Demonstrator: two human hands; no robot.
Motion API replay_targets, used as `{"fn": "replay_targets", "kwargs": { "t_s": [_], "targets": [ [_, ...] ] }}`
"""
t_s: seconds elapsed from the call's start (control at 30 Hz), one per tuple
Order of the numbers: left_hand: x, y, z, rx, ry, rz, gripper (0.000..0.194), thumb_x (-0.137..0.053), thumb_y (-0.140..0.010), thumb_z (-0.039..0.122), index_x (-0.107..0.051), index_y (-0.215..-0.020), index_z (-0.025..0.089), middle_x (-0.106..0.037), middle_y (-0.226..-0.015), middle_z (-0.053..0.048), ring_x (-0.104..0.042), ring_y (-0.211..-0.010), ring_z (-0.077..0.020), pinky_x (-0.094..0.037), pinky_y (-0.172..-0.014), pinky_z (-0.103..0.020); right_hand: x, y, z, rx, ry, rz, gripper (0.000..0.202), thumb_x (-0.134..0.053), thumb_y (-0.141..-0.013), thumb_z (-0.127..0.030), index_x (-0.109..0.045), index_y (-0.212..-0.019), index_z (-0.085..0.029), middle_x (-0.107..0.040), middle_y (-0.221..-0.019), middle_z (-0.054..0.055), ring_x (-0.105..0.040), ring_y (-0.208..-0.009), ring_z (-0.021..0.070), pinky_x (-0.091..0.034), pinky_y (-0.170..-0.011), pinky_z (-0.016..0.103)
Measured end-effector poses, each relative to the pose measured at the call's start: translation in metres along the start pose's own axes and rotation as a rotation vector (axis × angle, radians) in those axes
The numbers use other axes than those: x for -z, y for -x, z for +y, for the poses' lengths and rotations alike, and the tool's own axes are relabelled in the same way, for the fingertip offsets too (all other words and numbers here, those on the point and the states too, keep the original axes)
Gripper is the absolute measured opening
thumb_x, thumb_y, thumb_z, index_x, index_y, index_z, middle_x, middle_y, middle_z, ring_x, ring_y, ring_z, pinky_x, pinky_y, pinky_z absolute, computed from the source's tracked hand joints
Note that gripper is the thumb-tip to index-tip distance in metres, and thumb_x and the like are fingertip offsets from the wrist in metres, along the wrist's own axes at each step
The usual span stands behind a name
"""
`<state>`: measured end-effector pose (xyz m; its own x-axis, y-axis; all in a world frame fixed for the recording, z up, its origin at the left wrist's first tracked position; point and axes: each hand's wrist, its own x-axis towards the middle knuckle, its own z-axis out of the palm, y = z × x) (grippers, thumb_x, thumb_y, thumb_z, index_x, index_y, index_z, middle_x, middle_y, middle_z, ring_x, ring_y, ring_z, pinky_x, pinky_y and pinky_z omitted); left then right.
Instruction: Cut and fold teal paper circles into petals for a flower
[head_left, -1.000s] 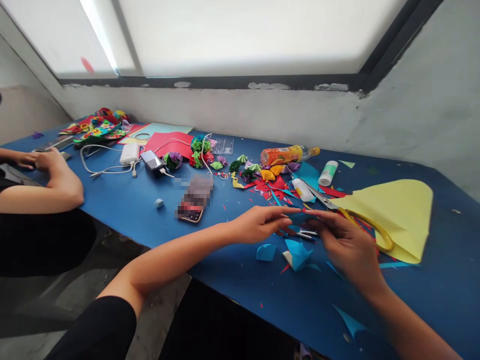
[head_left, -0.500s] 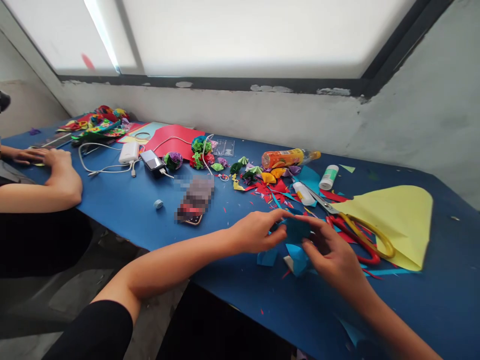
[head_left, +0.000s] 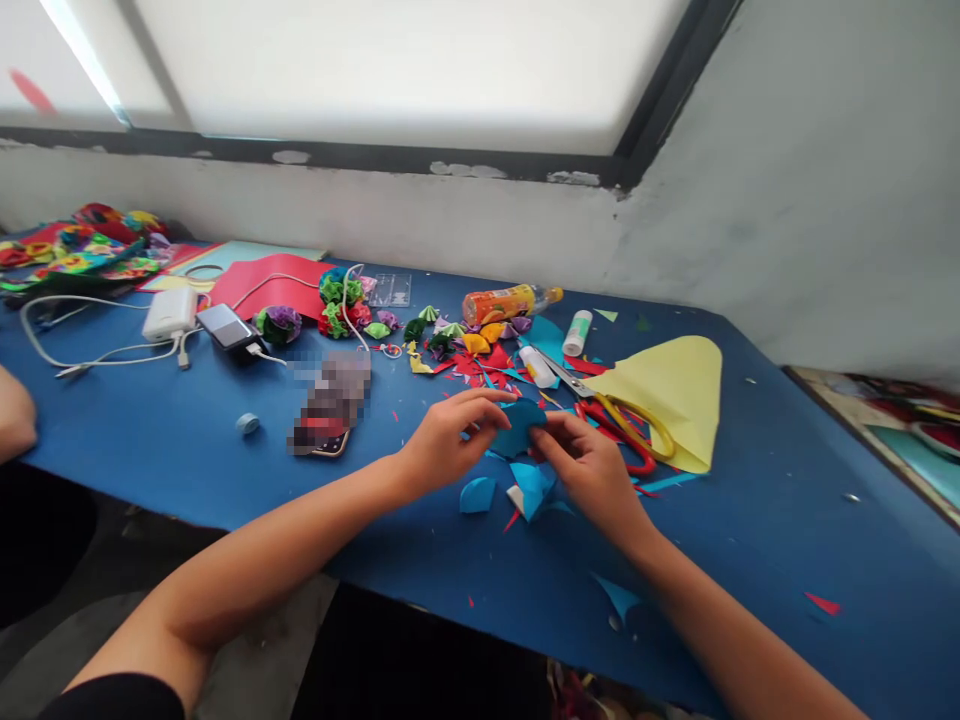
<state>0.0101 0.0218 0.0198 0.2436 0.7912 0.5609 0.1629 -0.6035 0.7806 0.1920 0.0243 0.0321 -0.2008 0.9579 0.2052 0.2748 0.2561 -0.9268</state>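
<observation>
"orientation of blue disc [head_left: 517,428]?"
"broad face to camera; nearly round, long axis unclear."
"grip?"
"narrow: left hand [head_left: 454,435] and right hand [head_left: 589,462] hold its opposite edges."
"surroundings?"
"blue table [head_left: 405,550] below the grip, scuffed pale wall [head_left: 817,200] beyond."
"appearance?"
"plain, thin, paper-like; partly covered by fingers."

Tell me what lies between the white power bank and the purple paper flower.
A black rectangular device with a shiny screen, and a white cable plug, in the head view.
</observation>
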Motion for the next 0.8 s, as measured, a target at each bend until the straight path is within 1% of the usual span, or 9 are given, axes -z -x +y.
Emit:
{"fn": "replay_targets", "kwargs": {
  "t_s": [0.07,0.13,0.23,0.4,0.5,0.6,0.73,0.8],
  "targets": [
    [-0.001,0.0,0.001,-0.027,-0.023,0.011,0.013,-0.053,-0.081,0.014,-0.063,-0.091,0.014,-0.065,-0.111,-0.011,-0.065,-0.09,-0.0156,-0.054,-0.063,-0.02,0.0,0.002,-0.001,0.023,0.027,0.002,0.023,-0.064,-0.076,-0.04,-0.063,-0.082,-0.018,-0.064,-0.064,0.001,-0.06,-0.056,0.0154,-0.051,-0.052,0.025],
    [-0.001,0.0,0.0,-0.048,-0.048,0.017,0.022,-0.056,-0.08,0.015,-0.063,-0.101,0.014,-0.065,-0.111,-0.012,-0.065,-0.092,-0.0162,-0.056,-0.064,-0.021,0.0,0.004,-0.001,0.053,0.07,-0.002,0.022,-0.064,-0.077,-0.039,-0.063,-0.082,-0.018,-0.065,-0.066,0.001,-0.06,-0.057,0.0155,-0.05,-0.052,0.025],
    [-0.002,0.0,-0.001,-0.087,-0.078,-0.008,0.029,-0.058,-0.08,0.015,-0.061,-0.108,0.015,-0.064,-0.114,-0.012,-0.065,-0.095,-0.0171,-0.057,-0.068,-0.023,0.0,0.006,-0.002,0.126,0.175,0.003,0.019,-0.062,-0.079,-0.036,-0.064,-0.083,-0.018,-0.065,-0.066,0.001,-0.06,-0.058,0.0159,-0.049,-0.053,0.026],
    [-0.001,0.001,-0.004,-0.145,-0.125,-0.048,0.032,-0.058,-0.081,0.017,-0.06,-0.112,0.016,-0.063,-0.115,-0.012,-0.064,-0.1,-0.0184,-0.058,-0.074,-0.026,-0.001,0.011,-0.003,0.28,0.381,0.042,0.012,-0.059,-0.081,-0.03,-0.065,-0.082,-0.019,-0.063,-0.064,0.001,-0.058,-0.056,0.0152,-0.048,-0.055,0.026],
    [-0.002,0.003,-0.007,-0.156,-0.151,-0.066,0.033,-0.058,-0.081,0.018,-0.059,-0.114,0.015,-0.063,-0.116,-0.013,-0.063,-0.103,-0.0189,-0.057,-0.08,-0.029,-0.001,0.013,0.0,0.365,0.42,0.059,0.009,-0.059,-0.082,-0.027,-0.063,-0.083,-0.018,-0.064,-0.067,0.001,-0.058,-0.056,0.0149,-0.049,-0.054,0.026],
    [-0.002,0.003,-0.008,-0.167,-0.168,-0.081,0.034,-0.058,-0.081,0.016,-0.058,-0.115,0.015,-0.063,-0.116,-0.012,-0.062,-0.105,-0.0191,-0.056,-0.087,-0.032,-0.001,0.012,0.003,0.485,0.426,0.081,0.006,-0.059,-0.082,-0.022,-0.061,-0.086,-0.019,-0.066,-0.071,0.001,-0.059,-0.057,0.0141,-0.05,-0.055,0.025],
    [-0.003,0.003,-0.008,-0.202,-0.193,-0.096,0.032,-0.055,-0.082,0.013,-0.058,-0.114,0.012,-0.064,-0.114,-0.013,-0.063,-0.104,-0.0187,-0.054,-0.09,-0.031,0.0,0.011,0.005,0.608,0.462,0.042,0.007,-0.057,-0.084,-0.016,-0.06,-0.09,-0.02,-0.065,-0.076,0.002,-0.062,-0.064,0.0143,-0.052,-0.061,0.025],
    [-0.003,0.004,-0.007,-0.216,-0.198,-0.113,0.03,-0.05,-0.084,0.011,-0.059,-0.113,0.012,-0.064,-0.113,-0.013,-0.063,-0.104,-0.0179,-0.053,-0.092,-0.031,0.002,0.011,0.004,0.655,0.507,0.021,0.007,-0.056,-0.085,-0.015,-0.06,-0.089,-0.02,-0.063,-0.079,0.003,-0.062,-0.07,0.0156,-0.052,-0.064,0.026]
  ]
}}
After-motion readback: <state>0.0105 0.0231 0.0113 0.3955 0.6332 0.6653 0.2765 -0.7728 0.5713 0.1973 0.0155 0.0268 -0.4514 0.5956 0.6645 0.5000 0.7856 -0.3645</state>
